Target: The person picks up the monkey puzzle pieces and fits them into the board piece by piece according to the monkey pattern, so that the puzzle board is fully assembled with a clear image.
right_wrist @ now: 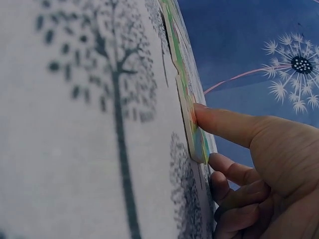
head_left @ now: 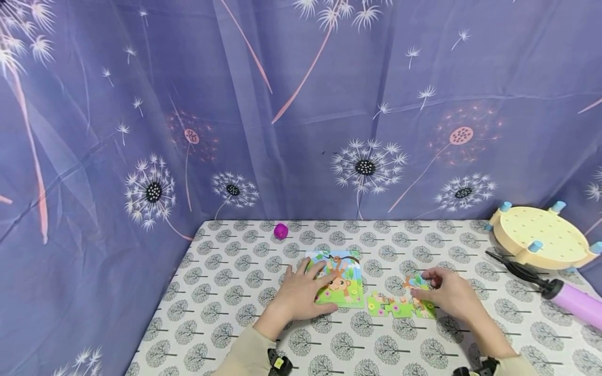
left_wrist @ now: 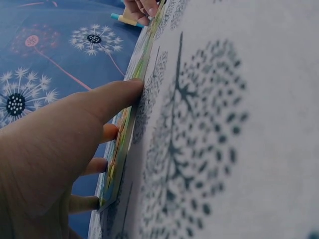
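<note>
My left hand (head_left: 303, 292) rests with spread fingers on a square monkey picture puzzle (head_left: 345, 292). In the left wrist view its thumb (left_wrist: 117, 97) lies along the near edge of the puzzle, with the other fingertips at its far side. To the right, my right hand (head_left: 449, 292) pinches a jigsaw piece (head_left: 425, 308) between thumb and forefinger, its other fingers curled under. That piece sits at the right end of a row of joined green jigsaw pieces (head_left: 400, 308) lying on the cloth. The right wrist view shows the thumb on the piece's (right_wrist: 199, 144) top.
A magenta ball-like object (head_left: 280, 231) lies near the back edge of the tree-print tablecloth (head_left: 226, 324). At the right are a pale yellow oval stand (head_left: 541, 232) with blue pegs and a purple pump-like cylinder (head_left: 578, 303) with a black end. A dandelion-print curtain (head_left: 301, 156) hangs behind.
</note>
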Available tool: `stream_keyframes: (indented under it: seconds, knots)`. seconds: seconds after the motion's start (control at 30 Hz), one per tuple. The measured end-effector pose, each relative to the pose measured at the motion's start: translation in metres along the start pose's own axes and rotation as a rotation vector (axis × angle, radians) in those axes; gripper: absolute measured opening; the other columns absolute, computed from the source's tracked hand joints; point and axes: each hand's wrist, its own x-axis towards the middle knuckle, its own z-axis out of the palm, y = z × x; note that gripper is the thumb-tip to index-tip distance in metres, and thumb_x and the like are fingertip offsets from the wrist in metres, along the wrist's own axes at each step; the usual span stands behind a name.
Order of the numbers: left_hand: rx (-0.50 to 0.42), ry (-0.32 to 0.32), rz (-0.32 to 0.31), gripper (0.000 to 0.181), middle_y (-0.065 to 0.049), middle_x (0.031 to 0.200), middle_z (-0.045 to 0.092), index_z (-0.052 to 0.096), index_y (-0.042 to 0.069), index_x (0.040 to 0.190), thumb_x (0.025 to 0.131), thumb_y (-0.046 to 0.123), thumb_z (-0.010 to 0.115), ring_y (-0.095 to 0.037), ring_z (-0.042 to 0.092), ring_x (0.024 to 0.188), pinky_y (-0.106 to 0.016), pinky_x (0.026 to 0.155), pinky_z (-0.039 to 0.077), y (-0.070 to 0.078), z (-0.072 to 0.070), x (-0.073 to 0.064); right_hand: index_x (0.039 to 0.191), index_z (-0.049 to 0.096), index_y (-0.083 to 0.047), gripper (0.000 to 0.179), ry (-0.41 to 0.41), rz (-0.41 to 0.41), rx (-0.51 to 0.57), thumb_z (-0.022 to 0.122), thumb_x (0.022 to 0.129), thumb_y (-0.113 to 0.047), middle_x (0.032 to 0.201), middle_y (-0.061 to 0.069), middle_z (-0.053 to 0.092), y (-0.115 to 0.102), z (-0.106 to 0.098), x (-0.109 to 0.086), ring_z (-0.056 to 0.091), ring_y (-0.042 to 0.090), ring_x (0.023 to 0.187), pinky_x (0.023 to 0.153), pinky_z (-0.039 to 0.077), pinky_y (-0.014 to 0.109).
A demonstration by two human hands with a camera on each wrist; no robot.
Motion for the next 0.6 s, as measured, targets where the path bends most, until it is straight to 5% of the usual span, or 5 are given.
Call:
stream_keyframes:
  seconds: [0.33,0.6]
  knots:
    - [0.006,0.007,-0.003,0.082,0.0,0.169,0.028,0.036,0.04,0.162,0.092,0.081,0.047,-0.045,0.026,0.152,-0.079,0.109,0.029,-0.0008,0.0003,0.0,0.134,0.062,-0.005,0.078,-0.038,-0.009,0.007,0.086,0.079,-0.054,0.097,0.005,0.059,-0.002,-0.0027,0.0041,0.054,0.021,0.08,0.066,0.045,0.033]
    - [0.003,0.009,0.007,0.081,-0.001,0.169,0.029,0.036,0.039,0.162,0.093,0.079,0.048,-0.047,0.026,0.151,-0.08,0.108,0.028,0.0,0.0005,-0.0012,0.124,0.061,-0.005,0.07,0.005,-0.011,0.079,0.09,0.078,-0.049,0.093,0.005,0.059,0.0002,-0.0017,0.0005,0.053,0.02,0.077,0.068,0.046,0.033]
